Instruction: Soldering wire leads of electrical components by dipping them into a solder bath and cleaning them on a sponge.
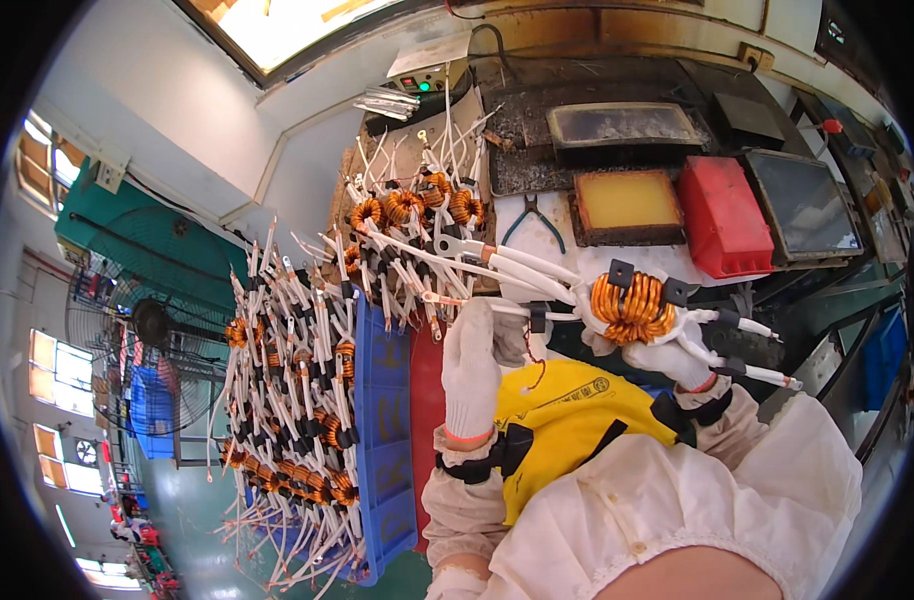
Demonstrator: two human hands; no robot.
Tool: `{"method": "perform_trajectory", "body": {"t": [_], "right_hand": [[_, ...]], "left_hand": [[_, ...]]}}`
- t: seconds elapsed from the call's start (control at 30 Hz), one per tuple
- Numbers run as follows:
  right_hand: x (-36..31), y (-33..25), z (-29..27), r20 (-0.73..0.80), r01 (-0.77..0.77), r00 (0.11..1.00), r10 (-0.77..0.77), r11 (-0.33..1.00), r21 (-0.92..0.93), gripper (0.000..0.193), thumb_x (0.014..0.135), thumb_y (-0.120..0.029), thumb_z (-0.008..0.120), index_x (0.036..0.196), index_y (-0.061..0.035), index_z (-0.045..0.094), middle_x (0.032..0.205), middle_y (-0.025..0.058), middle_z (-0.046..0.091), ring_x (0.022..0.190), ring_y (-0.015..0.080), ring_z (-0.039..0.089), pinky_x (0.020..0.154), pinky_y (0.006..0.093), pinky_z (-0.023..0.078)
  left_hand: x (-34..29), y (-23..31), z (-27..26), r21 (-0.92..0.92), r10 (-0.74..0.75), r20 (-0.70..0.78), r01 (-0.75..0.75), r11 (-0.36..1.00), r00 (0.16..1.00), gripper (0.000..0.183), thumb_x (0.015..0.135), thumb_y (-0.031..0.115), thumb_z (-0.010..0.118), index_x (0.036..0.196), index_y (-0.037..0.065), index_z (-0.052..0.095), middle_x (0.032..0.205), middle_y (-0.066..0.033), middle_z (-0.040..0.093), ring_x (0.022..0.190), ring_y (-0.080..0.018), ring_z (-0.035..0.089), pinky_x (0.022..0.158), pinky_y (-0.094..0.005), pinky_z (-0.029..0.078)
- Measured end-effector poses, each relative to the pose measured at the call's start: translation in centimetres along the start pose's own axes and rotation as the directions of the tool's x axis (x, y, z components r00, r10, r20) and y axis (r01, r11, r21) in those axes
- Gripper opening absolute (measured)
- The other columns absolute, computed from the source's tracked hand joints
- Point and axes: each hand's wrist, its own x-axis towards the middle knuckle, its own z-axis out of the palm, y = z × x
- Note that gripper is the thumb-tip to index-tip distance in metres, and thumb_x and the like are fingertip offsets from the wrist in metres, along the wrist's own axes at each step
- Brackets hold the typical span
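The person's right hand [677, 362], gloved in white, grips a copper-wound coil [632, 308] in front of the body, while the left hand [474, 345] looks closed on one of its white leads [509, 308]. Off to their left, a blue crate [385, 450] is heaped past its rim with similar coils. On the counter [667, 85], a dark-rimmed pan [627, 236] holds a flat yellow mass [629, 202]; the red bin [722, 215] beside it hides its contents from me.

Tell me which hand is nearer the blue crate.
Left hand: it's to the right of the blue crate, apart from it. The right hand is farther right, at the copper-wound coil.
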Motion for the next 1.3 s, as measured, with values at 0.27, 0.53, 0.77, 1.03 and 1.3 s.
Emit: {"method": "perform_trajectory", "body": {"t": [0.27, 0.53, 0.77, 1.03, 1.3], "right_hand": [[-0.4, 0.4, 0.3, 0.025, -0.034, 0.999, 0.034, 0.999, -0.002, 0.025, 0.076, -0.023, 0.061, 0.099, -0.0125, 0.06, 0.095, 0.0012, 0.065, 0.085, 0.0215, 0.061, 0.079, 0.0318, 0.05], [-0.1, 0.2, -0.5, -0.008, -0.03, 0.999, 0.034, 0.953, 0.3, 0.03, 0.089, -0.009, 0.056, 0.117, -0.0006, 0.053, 0.101, 0.0116, 0.063, 0.085, 0.0156, 0.062, 0.072, 0.0244, 0.05], [0.5, 2.2, 0.3, -0.126, -0.165, 0.974, 0.186, 0.973, 0.164, 0.033, 0.071, -0.008, 0.063, 0.104, -0.008, 0.061, 0.096, 0.0054, 0.066, 0.084, 0.0166, 0.063, 0.074, 0.0269, 0.05], [-0.2, -2.0, 0.2, -0.18, -0.139, 0.979, 0.091, 0.951, -0.277, 0.03, 0.069, -0.02, 0.064, 0.097, -0.0097, 0.062, 0.09, 0.006, 0.065, 0.081, 0.0205, 0.063, 0.074, 0.0315, 0.051], [-0.2, 0.7, 0.3, -0.213, -0.183, 0.971, 0.107, 0.908, -0.378, 0.035, 0.068, -0.021, 0.066, 0.101, -0.0094, 0.061, 0.09, 0.0049, 0.065, 0.079, 0.019, 0.063, 0.073, 0.0295, 0.05]], "left_hand": [[-0.2, 0.7, 0.8, -0.527, -0.272, 0.326, 0.413, 0.743, 0.905, 0.032, 0.092, 0.034, 0.049, 0.108, 0.006, 0.054, 0.092, -0.0064, 0.062, 0.077, -0.0144, 0.06, 0.069, -0.0312, 0.052], [0.0, -0.3, -0.6, -0.052, -0.104, 0.28, 0.124, 0.991, 0.954, 0.032, 0.093, 0.03, 0.049, 0.11, 0.003, 0.055, 0.084, -0.0016, 0.059, 0.072, -0.0106, 0.056, 0.067, -0.0278, 0.049], [-0.8, 1.1, 0.8, 0.253, -0.118, 0.288, 0.043, 0.966, 0.95, 0.027, 0.093, 0.023, 0.047, 0.104, 0.001, 0.057, 0.072, -0.0012, 0.055, 0.063, -0.0071, 0.05, 0.06, -0.0222, 0.044], [-0.7, 1.8, 0.6, 0.237, -0.072, 0.323, -0.006, 0.972, 0.944, 0.025, 0.093, 0.024, 0.047, 0.1, 0.001, 0.056, 0.072, -0.0031, 0.056, 0.063, -0.0087, 0.052, 0.061, -0.0234, 0.046], [-0.7, 1.0, 1.1, 0.305, -0.135, 0.434, -0.005, 0.952, 0.891, 0.027, 0.095, 0.022, 0.045, 0.109, 0.0, 0.054, 0.082, -0.0061, 0.061, 0.069, -0.0116, 0.058, 0.064, -0.0262, 0.049]]}}
